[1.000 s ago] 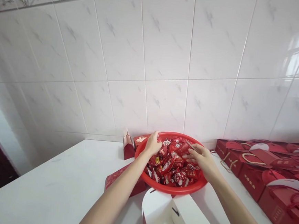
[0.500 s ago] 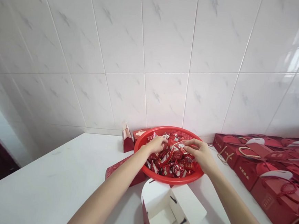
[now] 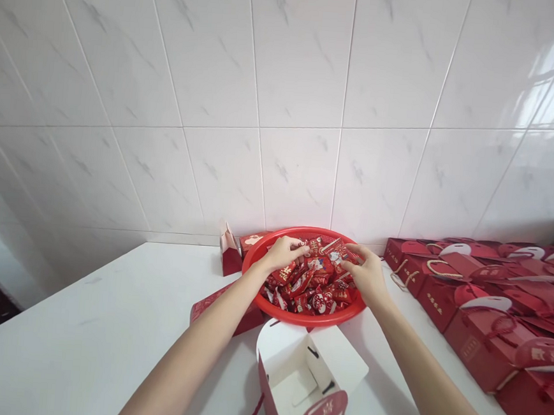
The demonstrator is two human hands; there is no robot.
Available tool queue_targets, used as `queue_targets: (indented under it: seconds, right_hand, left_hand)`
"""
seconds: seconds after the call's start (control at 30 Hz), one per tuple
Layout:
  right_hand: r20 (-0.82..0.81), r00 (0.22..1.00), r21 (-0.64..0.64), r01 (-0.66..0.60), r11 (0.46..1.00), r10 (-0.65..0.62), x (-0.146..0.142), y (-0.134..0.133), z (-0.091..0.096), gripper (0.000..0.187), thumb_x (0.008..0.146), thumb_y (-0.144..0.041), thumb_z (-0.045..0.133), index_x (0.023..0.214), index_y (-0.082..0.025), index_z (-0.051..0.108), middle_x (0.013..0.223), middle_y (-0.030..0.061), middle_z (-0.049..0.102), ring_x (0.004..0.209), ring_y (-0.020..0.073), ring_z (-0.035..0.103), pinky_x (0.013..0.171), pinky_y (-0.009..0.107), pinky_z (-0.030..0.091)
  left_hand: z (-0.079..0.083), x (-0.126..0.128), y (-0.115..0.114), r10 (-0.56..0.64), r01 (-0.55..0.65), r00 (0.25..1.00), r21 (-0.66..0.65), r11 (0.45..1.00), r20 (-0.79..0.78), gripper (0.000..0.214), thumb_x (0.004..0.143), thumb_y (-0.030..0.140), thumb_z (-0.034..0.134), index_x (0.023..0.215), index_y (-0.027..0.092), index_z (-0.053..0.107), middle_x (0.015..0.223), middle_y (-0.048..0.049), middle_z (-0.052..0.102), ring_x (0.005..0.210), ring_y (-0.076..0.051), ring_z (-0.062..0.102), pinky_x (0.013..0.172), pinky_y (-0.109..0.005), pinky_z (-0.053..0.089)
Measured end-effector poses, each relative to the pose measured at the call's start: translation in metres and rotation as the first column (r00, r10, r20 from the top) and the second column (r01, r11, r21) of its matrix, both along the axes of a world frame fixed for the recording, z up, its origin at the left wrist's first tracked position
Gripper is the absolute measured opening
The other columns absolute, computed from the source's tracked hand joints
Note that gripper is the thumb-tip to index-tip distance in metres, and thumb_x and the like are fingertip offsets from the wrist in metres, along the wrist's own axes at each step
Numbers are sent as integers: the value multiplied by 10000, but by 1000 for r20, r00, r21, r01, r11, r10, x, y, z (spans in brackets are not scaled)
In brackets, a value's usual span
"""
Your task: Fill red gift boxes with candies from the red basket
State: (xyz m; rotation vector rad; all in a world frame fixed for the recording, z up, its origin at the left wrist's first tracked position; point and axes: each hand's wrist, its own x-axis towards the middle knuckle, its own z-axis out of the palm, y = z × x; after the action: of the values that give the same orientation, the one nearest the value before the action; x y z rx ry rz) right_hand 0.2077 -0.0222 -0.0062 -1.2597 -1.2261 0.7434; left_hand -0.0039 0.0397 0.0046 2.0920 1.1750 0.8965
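Observation:
A round red plastic basket (image 3: 248, 266) holds many red-wrapped candies (image 3: 317, 278). My left hand (image 3: 285, 253) reaches over its left side, with thumb and fingers apart just above the candies. On the basket's right side, my right hand (image 3: 367, 275) has its fingers bent down among the wrappers, thumb apart from the forefinger. Neither hand shows a candy clearly gripped; the right fingertips are partly lost against the wrappers. In front of the basket stands a red gift box (image 3: 278, 393) with its white flaps open, and no candy shows inside.
Rows of closed red gift boxes (image 3: 481, 351) with cord handles fill the right side. A small upright red box (image 3: 230, 255) stands by the wall, and a flat red box (image 3: 207, 304) lies left of the basket. White tiles (image 3: 298, 177) rise behind the white tabletop (image 3: 105, 322).
The view has shifted slightly. My left fingers have lifted and spread from the candies, while my right hand's fingers have bent further down on the basket's right side.

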Motion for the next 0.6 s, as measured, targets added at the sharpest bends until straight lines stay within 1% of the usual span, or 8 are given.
queue_targets:
  seconds: [0.07,0.13,0.23,0.3,0.37,0.47,0.53,0.6]
  right_hand:
    - [-101,995,-37,20,999,-24,0,0,0,370,642,-206,627,1008,-154,643,929,86,741,772,224,688,691,351,551]
    - [-225,974,-43,-6,999,-4,-1,-1,1,317,630,-237,654,937,-162,637,786,58,727,665,213,666,617,335,535]
    - [-348,934,14,-83,996,83,-3,-3,5,272,608,-313,728,825,-179,634,785,56,728,698,218,673,662,340,546]
    - [-339,927,37,-156,987,159,-5,-5,8,265,603,-355,748,772,-181,641,805,58,729,733,221,675,704,346,544]
    - [-252,946,20,-205,979,203,-7,-6,10,239,599,-360,747,715,-189,628,771,39,711,716,209,656,679,331,523]
    - [-124,974,0,-189,982,187,-7,-6,10,230,597,-352,742,670,-202,584,699,2,660,662,180,603,601,296,462]
    - [-120,974,10,-190,982,190,-6,-4,8,253,592,-364,749,681,-205,574,680,-9,637,639,166,575,585,287,435]
    - [-144,969,12,-203,979,203,-4,-1,5,280,575,-374,765,710,-202,591,663,-12,629,623,159,561,584,288,430]
  left_hand:
    - [2,1,-1,-53,55,997,-35,998,55,392,805,526,597,636,172,588,594,-3,616,593,-155,574,613,-269,439]
    - [3,1,-2,-81,84,994,-35,996,79,414,782,549,618,622,169,582,580,-1,604,575,-148,557,596,-266,428]
    - [4,2,-3,-108,111,991,-40,993,74,446,768,575,627,605,163,578,552,16,560,542,-128,508,566,-258,389]
    - [5,3,-4,-140,143,988,-46,989,57,469,772,584,622,586,157,571,541,25,530,534,-115,471,559,-256,363]
    - [5,5,-6,-186,188,982,-50,981,33,483,773,579,633,562,150,566,544,26,513,550,-110,451,568,-256,350]
    - [7,7,-8,-268,267,963,-98,959,1,490,769,566,650,535,144,566,540,29,474,564,-108,429,568,-259,332]
    - [7,8,-8,-308,304,951,-141,942,-9,487,765,563,656,531,146,562,537,33,452,565,-109,425,569,-261,332]
    - [6,8,-8,-301,293,953,-157,943,-28,419,742,529,690,588,149,600,591,27,508,617,-128,479,605,-263,366]
